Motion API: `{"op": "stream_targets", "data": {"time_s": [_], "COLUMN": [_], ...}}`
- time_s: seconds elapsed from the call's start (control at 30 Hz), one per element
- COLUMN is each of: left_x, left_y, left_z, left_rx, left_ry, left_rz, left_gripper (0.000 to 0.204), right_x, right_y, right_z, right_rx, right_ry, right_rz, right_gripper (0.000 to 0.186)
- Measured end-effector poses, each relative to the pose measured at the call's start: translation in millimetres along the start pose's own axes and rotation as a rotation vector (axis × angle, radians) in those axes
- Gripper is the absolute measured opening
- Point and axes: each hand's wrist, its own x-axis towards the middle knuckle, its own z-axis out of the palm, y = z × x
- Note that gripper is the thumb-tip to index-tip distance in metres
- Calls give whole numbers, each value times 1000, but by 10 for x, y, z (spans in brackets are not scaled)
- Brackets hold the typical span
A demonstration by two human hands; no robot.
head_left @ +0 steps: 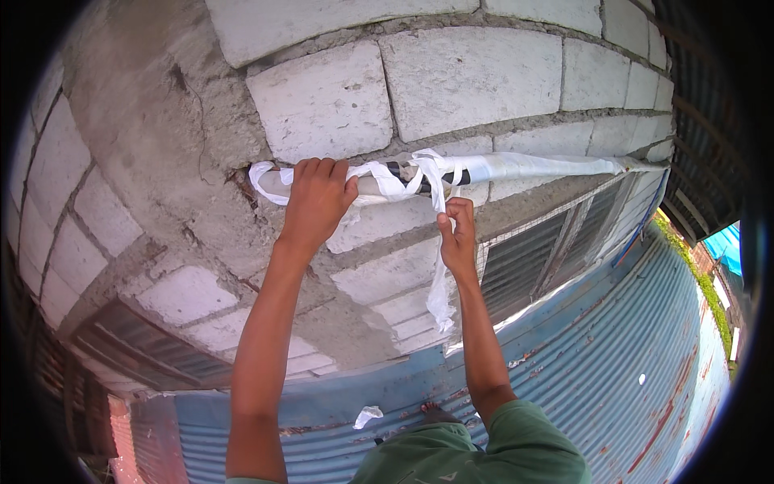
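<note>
A long pole (532, 166) wrapped in white plastic runs along the block wall, with dark bands showing at its middle. White strips (379, 179) wind loosely around its left part, and a loop hangs at the left end. My left hand (316, 194) is closed over the pole near that end, fingers on its far side. Just below the dark bands, my right hand (458, 234) pinches a twisted white plastic strip (436, 181) that passes over the pole. The strip's loose tail (439, 298) dangles below, beside my right wrist.
The wall of pale blocks (472, 81) and rough mortar stands directly ahead. A screened window opening (536, 254) lies below the pole on the right. Rusty blue corrugated roofing (580, 355) spreads beneath me, with a white scrap (368, 416) on it.
</note>
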Motion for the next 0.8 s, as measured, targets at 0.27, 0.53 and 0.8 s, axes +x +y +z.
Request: {"op": "stream_targets", "data": {"time_s": [0.27, 0.53, 0.8], "left_x": [112, 238, -532], "left_y": [-43, 8, 506], "left_z": [0, 58, 366], "left_rx": [156, -85, -161], "left_ry": [-16, -42, 335], "left_rz": [47, -216, -292], "left_gripper": [8, 12, 15], "right_x": [370, 486, 344], "right_y": [-194, -741, -648], "right_z": [22, 368, 544], "right_rx": [-45, -535, -459], "right_ry": [330, 20, -21], "right_rz": [44, -304, -269], "right_gripper": [18, 26, 16]}}
